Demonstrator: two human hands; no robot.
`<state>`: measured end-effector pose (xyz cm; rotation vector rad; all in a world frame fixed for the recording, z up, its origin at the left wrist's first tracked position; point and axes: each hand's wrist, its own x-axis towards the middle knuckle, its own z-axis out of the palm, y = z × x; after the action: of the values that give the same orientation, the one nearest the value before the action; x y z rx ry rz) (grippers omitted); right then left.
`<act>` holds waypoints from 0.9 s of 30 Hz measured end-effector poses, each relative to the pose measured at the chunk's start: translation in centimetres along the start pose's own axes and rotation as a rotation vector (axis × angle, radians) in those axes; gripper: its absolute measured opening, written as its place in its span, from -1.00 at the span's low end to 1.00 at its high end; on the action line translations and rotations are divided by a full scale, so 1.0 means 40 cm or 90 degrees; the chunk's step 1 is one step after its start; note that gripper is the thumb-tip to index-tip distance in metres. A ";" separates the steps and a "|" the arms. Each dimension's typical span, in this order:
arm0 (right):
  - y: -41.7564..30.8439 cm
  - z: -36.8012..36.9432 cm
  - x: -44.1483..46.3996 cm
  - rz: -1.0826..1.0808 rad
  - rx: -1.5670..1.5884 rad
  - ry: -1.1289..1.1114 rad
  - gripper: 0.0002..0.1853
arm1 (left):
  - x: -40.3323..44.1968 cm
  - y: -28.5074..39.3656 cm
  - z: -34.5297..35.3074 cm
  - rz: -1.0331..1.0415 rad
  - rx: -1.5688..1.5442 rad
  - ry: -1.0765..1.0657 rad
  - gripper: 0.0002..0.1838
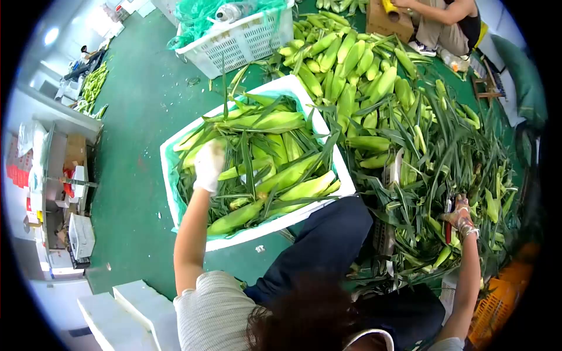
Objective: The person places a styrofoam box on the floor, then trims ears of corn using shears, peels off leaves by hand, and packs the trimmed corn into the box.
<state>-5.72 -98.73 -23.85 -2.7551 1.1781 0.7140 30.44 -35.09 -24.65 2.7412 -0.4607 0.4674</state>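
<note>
My left hand (209, 167), in a white glove, reaches over the left side of a white foam box (345, 169) lined with green plastic. Ears of corn in green husks (272, 121) fill the box. The left fingers are blurred against the corn, so I cannot make out whether they grip an ear. Off to the right, my right hand (459, 217) is closed around a red-handled tool (449, 232) above a heap of loose corn husks and leaves (421, 146). The tool's exact kind is not clear.
A large pile of unhusked corn (351, 64) lies beyond the box. A white plastic crate (234, 47) with green netting stands at the back. Another person (445, 23) sits at the upper right beside a cardboard box (383, 20). White foam blocks (132, 310) are at lower left, an orange crate (497, 304) at lower right.
</note>
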 end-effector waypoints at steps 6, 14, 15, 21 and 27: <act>-0.062 -0.203 -0.283 -0.045 0.083 0.383 -0.04 | 0.229 0.150 0.243 0.302 0.021 -0.009 -0.84; -0.087 -0.199 -0.483 -0.040 0.394 0.347 -0.15 | 0.171 0.194 0.155 0.104 0.273 -0.331 -0.35; -0.092 -0.173 -0.489 -0.079 0.330 0.371 -0.18 | 0.143 0.191 0.119 0.062 0.240 -0.355 -0.29; -0.207 -0.153 -0.523 -0.234 0.431 0.176 -0.15 | 0.063 0.261 -0.087 0.129 -0.027 -0.135 -0.28; -0.300 -0.166 -0.462 -0.235 0.485 0.085 -0.09 | 0.119 0.705 -0.165 0.389 -0.246 -0.057 -0.22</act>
<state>-5.84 -79.43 -11.32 -2.2654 0.7049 0.0163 22.76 -59.22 -9.79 2.2183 -1.2774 0.3457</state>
